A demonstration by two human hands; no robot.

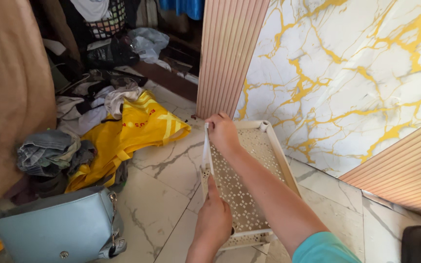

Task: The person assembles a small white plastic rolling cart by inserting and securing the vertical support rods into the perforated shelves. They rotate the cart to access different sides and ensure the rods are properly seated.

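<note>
A cream plastic shelf tray point(276, 156) with a perforated bottom lies on the marble floor beside the wall. A thin white strip point(206, 152) stands along its left rim. My right hand point(221, 132) pinches the far end of that strip near the tray's back corner. My left hand point(214, 219) presses on the strip and rim nearer to me, thumb pointing up along it. My right forearm crosses over the tray, with a teal sleeve point(325, 248) at the bottom.
A yellow bag point(137, 127) and a heap of clothes point(69, 141) lie left of the tray. A light blue handbag point(54, 229) sits at the bottom left. A white and gold marble wall point(356, 73) with ribbed panels point(227, 53) rises behind.
</note>
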